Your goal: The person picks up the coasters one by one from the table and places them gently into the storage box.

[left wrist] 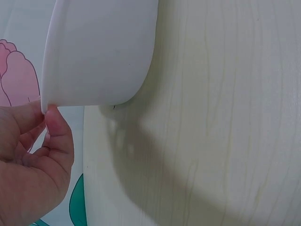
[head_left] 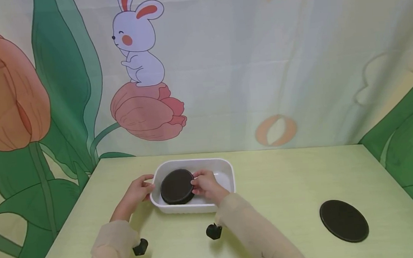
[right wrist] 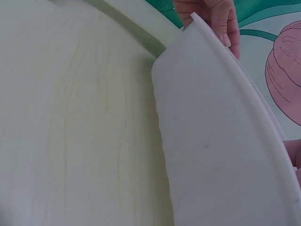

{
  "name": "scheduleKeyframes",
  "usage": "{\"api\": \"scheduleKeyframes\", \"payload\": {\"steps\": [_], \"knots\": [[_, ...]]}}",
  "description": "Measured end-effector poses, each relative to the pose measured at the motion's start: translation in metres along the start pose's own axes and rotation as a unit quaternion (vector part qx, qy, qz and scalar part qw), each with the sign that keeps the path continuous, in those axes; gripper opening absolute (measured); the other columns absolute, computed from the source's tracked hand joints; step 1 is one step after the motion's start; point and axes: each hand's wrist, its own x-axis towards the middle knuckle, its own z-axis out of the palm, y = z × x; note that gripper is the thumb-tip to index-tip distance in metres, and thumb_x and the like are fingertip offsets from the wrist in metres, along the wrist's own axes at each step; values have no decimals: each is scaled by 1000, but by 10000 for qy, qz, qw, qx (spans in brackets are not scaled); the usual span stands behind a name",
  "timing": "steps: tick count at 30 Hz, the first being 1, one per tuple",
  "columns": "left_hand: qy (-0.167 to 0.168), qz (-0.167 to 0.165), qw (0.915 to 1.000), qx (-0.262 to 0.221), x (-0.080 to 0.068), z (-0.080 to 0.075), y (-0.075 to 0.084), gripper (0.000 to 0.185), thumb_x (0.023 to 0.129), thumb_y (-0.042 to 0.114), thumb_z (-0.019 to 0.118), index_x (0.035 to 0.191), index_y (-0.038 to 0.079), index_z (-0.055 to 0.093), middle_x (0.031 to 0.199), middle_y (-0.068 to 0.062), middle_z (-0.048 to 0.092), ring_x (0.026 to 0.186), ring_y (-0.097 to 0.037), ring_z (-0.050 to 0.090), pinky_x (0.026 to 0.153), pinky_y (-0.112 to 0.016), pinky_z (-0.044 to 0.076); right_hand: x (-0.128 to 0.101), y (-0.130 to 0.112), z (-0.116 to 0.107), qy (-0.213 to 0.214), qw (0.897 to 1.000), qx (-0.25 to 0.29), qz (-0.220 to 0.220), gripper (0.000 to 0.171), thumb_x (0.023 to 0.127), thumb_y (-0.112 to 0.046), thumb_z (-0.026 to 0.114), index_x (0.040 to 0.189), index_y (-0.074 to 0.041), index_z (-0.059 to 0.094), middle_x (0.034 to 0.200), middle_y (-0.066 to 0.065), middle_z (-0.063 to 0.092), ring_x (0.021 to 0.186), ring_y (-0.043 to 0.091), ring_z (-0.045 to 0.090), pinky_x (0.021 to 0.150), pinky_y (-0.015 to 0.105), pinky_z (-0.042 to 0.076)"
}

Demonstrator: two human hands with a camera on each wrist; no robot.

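A white oblong plastic tub [head_left: 221, 163] stands on the table, low-walled with rounded corners. My left hand [head_left: 137, 192] pinches the rim at its left end; in the left wrist view the thumb and fingers of that hand [left wrist: 37, 155] meet at the rim. Inside the tub's left half, a thick black round disc [head_left: 177, 186] leans slightly tilted. My right hand [head_left: 209, 185] reaches into the tub and grips this disc by its right edge. In the right wrist view the tub's wall [right wrist: 211, 122] hides most of the right hand.
Another flat black disc [head_left: 344, 220] lies on the pale wood-grain table [head_left: 280, 188], toward the right front. Behind the table hangs a curtain [head_left: 216, 63] printed with a rabbit and tulips. A small black piece [head_left: 213, 231] sits below each wrist.
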Motion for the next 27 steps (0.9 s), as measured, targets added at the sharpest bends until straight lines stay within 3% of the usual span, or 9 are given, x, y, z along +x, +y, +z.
{"api": "scheduleKeyframes", "payload": {"steps": [2,6,8,9,14,17,21,27], "knots": [[2,-1,10000,12,0,0,0,41,90,6,47,129,0,38,100,-19,52,77,-16,52,63,-23,46,12,9,-1,94,9998,-28,-158,25,76,13,53,99,3,49,57,4,49,46,11,48,43,22,45],[9,-9,10000,23,0,-1,0,40,90,6,47,129,1,38,101,-20,52,79,-18,53,63,-23,46,58,40,-8,-37,9996,28,-293,23,72,10,60,90,-3,53,61,8,53,48,15,52,45,29,48],[9,-23,10000,15,1,-1,0,40,90,6,47,129,1,38,102,-20,51,80,-18,53,63,-23,46,61,42,-7,-4,9998,-36,-179,24,73,10,60,92,-2,53,64,9,53,49,15,52,46,30,49],[3,-19,10000,25,1,-1,0,40,90,6,47,129,1,38,102,-19,51,80,-18,53,63,-23,46,60,41,-6,16,9999,-78,-78,24,73,10,60,93,-2,53,64,8,52,49,15,52,46,29,49],[24,-15,10000,42,1,0,0,40,90,6,47,129,2,38,101,-18,52,79,-18,52,63,-23,46,-10,-4,3,115,9994,-237,216,33,77,15,47,109,7,47,68,5,47,51,11,48,48,21,47],[3,1,10000,34,0,0,1,40,90,6,46,129,1,37,101,-20,52,80,-18,53,63,-23,46,-14,-4,2,128,9995,-224,164,32,77,16,46,108,7,48,68,6,47,52,11,48,48,20,47],[-25,21,10000,28,-1,0,1,41,90,6,46,130,0,36,103,-21,51,81,-19,54,64,-24,47,5,8,0,284,9993,-109,204,32,73,17,46,102,4,50,63,6,46,50,13,47,42,21,45],[-10,47,10000,23,0,0,0,41,90,6,47,129,0,37,102,-21,52,79,-17,53,63,-23,46,1,4,0,573,9979,-108,295,47,63,21,40,107,6,49,65,6,42,44,13,42,40,22,42]]}}
